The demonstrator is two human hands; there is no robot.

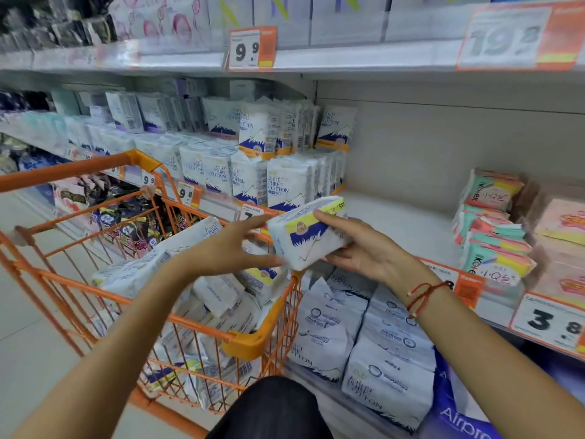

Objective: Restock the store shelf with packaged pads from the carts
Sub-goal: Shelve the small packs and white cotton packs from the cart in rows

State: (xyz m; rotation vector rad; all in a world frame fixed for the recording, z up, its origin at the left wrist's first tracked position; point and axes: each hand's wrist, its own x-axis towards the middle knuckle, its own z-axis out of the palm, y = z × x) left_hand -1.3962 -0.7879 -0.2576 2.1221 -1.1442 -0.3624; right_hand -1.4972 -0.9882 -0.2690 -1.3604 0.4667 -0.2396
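A white pad pack (308, 232) with a blue mountain print and a yellow band is held in the air between the cart and the middle shelf. My right hand (357, 245) grips it from the right, thumb on top and fingers underneath. My left hand (234, 248) sits at its left end with fingers spread and nearly straight, touching it. Below stands the orange wire cart (253, 340) with several similar packs inside. On the shelf, rows of matching Pure Cotton packs (278, 182) stand upright, stacked in two tiers.
To the right of the stacked packs a bare stretch of shelf (408, 223) runs to pink and green Kotex packs (493, 236). Larger white packs (389, 350) fill the shelf below. Price tags line the shelf edges. A second cart's dark packs (133, 226) lie behind.
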